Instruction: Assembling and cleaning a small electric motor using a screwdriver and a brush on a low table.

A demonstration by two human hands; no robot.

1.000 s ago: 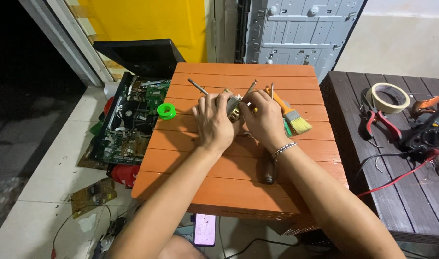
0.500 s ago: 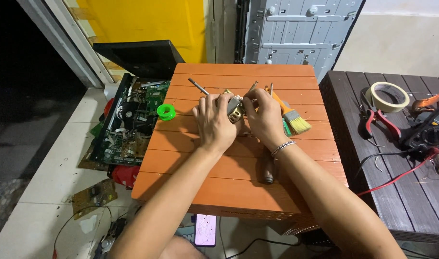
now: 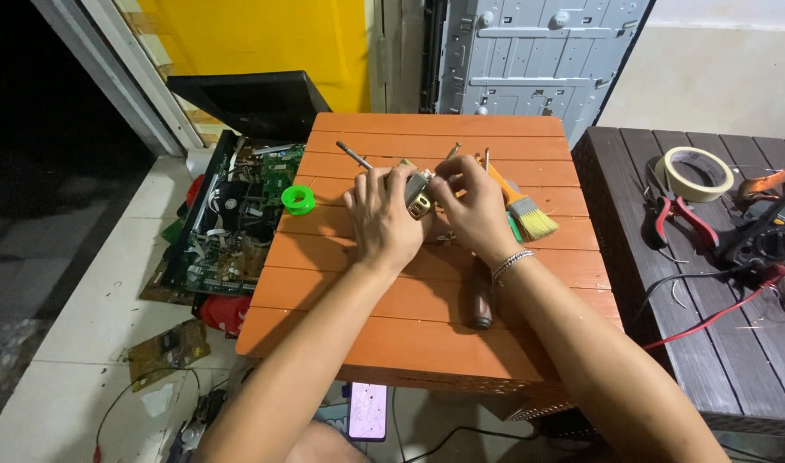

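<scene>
Both hands meet over the middle of the orange worktop (image 3: 427, 343). My left hand (image 3: 382, 221) is curled shut around a small metal part (image 3: 419, 195), and a thin metal rod (image 3: 352, 156) sticks out past its fingers, up and to the left. My right hand (image 3: 471, 206) pinches the other side of the same metal part with its fingertips. The part sits up in the air between the two hands, just above the worktop. I cannot tell for sure what the part is, since the fingers hide most of it.

Compared with a second ago, very little has changed. The hands have stayed in the same spot and the part has only turned a tiny bit. So the hands look busy with slow, fiddly work on the part, not with moving it away.

On the worktop, a paint brush (image 3: 523, 206) with an orange handle lies just right of the right hand. A dark wooden tool handle (image 3: 482, 300) lies near the front edge, under the right wrist. A green ring (image 3: 298, 200) rests at the left edge. Left of the worktop, on the floor, is an open circuit board (image 3: 229, 223). Right of the worktop, on a dark table (image 3: 692, 360), sit a roll of tape (image 3: 699, 174) and red pliers (image 3: 677, 214).
</scene>
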